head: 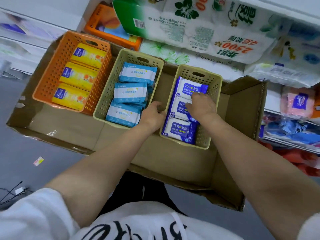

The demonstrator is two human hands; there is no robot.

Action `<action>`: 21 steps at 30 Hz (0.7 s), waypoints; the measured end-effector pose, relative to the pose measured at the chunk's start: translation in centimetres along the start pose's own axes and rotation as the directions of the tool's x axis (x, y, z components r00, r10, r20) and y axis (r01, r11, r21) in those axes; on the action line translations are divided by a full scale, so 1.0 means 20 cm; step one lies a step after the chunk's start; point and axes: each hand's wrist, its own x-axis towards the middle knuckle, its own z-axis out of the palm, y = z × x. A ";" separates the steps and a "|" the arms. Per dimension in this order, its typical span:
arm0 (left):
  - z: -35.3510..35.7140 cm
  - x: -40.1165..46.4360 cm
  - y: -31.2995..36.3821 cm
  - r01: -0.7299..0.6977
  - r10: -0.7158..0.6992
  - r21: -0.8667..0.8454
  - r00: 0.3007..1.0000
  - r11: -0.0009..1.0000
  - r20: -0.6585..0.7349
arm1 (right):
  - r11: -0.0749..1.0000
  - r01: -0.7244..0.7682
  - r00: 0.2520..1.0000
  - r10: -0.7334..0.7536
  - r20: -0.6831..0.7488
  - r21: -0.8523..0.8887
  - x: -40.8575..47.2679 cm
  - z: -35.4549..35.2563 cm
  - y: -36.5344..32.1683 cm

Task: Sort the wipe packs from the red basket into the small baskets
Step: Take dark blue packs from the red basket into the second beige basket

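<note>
Three small baskets stand in a row inside a cardboard box (173, 163). The orange basket (52, 70) holds three yellow packs (78, 77). Light blue wipe packs (129, 93) fill the middle beige basket (110, 87). In the right beige basket (213, 94) lie dark blue alcohol wipe packs (180, 131). My right hand (201, 106) lies on the middle and far dark blue packs, fingers pressing down on them. My left hand (153, 115) sits in the gap between the two beige baskets, its fingers loosely curled and its thumb against the right basket's left rim.
Shelves behind the box carry large toilet paper bundles (216, 26) and an orange tissue pack (107, 30). More tissue packs (297, 103) and a blurred red thing (304, 160) are at the right. A scrap (38, 161) and cables (12, 193) lie on the grey floor.
</note>
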 end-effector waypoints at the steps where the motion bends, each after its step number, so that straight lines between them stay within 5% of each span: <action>1: -0.04 -0.03 0.01 -0.003 0.003 0.017 1.000 1.000 -0.005 | 0.999 0.019 1.000 -0.019 0.004 -0.025 0.00 -0.04 -0.01; 9: -0.69 -0.28 0.03 -0.180 0.230 0.322 0.965 0.930 -0.125 | 0.977 0.206 0.973 -0.210 -0.092 -0.049 -0.19 -0.49 -0.33; 13: -1.11 -0.47 -0.12 -0.280 0.412 0.440 0.878 0.853 -0.242 | 0.938 0.341 0.903 -0.343 -0.259 -0.054 -0.40 -0.67 -0.64; 21: -1.98 -0.86 -0.68 -0.248 0.559 0.620 0.739 0.744 -0.375 | 0.878 0.478 0.764 -0.433 -0.479 -0.032 -0.92 -0.62 -1.49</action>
